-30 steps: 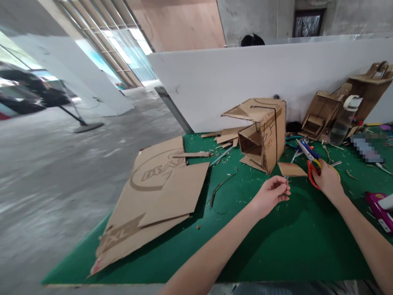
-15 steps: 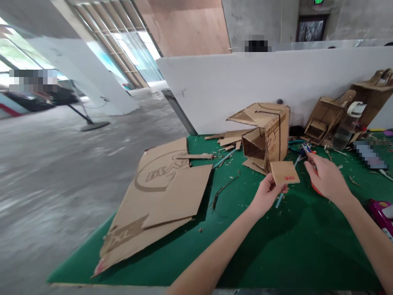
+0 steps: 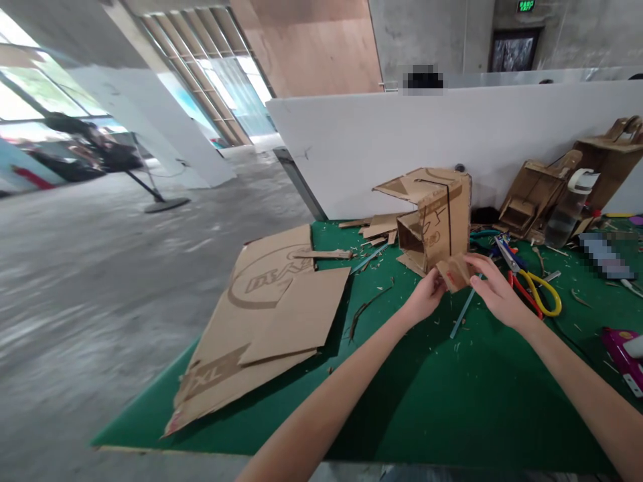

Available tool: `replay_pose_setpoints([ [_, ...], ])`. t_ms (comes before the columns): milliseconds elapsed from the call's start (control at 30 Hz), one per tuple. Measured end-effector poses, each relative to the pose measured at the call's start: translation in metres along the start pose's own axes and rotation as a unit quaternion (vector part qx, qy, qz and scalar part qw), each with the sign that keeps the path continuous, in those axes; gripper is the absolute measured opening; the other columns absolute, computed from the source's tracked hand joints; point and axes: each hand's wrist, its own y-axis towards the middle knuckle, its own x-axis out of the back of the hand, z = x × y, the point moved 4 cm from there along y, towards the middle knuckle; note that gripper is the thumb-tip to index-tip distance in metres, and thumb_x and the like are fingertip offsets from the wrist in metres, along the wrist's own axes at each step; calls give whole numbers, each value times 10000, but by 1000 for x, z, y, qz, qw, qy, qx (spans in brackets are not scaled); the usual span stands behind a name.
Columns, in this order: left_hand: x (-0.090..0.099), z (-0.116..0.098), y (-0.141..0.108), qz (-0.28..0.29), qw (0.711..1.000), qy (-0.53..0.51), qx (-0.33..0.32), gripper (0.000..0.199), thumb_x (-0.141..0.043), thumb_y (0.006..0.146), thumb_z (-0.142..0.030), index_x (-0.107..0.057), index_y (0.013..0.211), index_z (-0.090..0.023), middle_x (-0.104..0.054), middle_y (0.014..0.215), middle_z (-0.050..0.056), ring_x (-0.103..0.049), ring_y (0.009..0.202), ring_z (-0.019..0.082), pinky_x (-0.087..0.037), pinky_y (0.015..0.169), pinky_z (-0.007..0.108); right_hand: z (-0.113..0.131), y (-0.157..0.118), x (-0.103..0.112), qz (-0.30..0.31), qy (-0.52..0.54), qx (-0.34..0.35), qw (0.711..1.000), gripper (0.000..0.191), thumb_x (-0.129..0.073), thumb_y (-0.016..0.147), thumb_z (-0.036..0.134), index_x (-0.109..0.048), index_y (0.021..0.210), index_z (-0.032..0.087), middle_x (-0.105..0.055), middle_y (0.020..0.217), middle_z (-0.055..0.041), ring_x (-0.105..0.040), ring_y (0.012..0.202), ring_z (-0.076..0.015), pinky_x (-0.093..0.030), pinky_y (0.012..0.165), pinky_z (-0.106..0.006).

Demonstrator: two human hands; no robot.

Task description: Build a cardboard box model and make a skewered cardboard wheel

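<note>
A small cardboard piece with a red print is held between both hands, tilted. My left hand pinches its left edge, and my right hand grips the right edge with thumb and fingers. Right behind it stands a cardboard box structure with an open side and a dark line down its face. Under the hands a pale blue stick lies on the green table. Scissors with yellow and red handles rest to the right of my right hand.
Large cardboard sheets cover the table's left part. Cardboard scraps lie by the white partition. At the right are a clear bottle, a phone, a magenta device and more cardboard structures.
My right hand has left the scissors and moved left onto the small cardboard piece. That piece has turned and tilted in my left hand. The scissors now lie uncovered on the table.
</note>
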Motion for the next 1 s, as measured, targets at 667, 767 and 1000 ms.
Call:
replay_pose_setpoints([
  [667, -33, -23, -25, -27, 976, 208, 50, 246, -366, 985, -319, -567, 985, -177, -677, 837, 54, -632, 728, 158, -455, 689, 260, -19, -21, -20, -70, -245, 125, 959, 490, -429, 988, 268, -403, 1476, 304, -601, 1331, -98, -571, 1227, -255, -530, 1000, -467],
  [767, -34, -23, -24, -19, 974, 217, 54, 250, -354, 980, -305, -566, 968, -175, -673, 822, 62, -630, 710, 163, -451, 680, 264, -20, -21, -24, -76, -279, 137, 948, 489, -399, 991, 213, -422, 1471, 305, -597, 1337, -101, -570, 1234, -255, -529, 1004, -464],
  [1000, -31, -23, -25, -16, 981, 186, 53, 256, -343, 973, -302, -538, 867, -174, -623, 760, 44, -581, 669, 145, -430, 659, 256, -14, -24, -29, -88, -239, 130, 958, 491, -394, 989, 192, -446, 1461, 317, -576, 1371, -107, -544, 1285, -246, -510, 1042, -442],
])
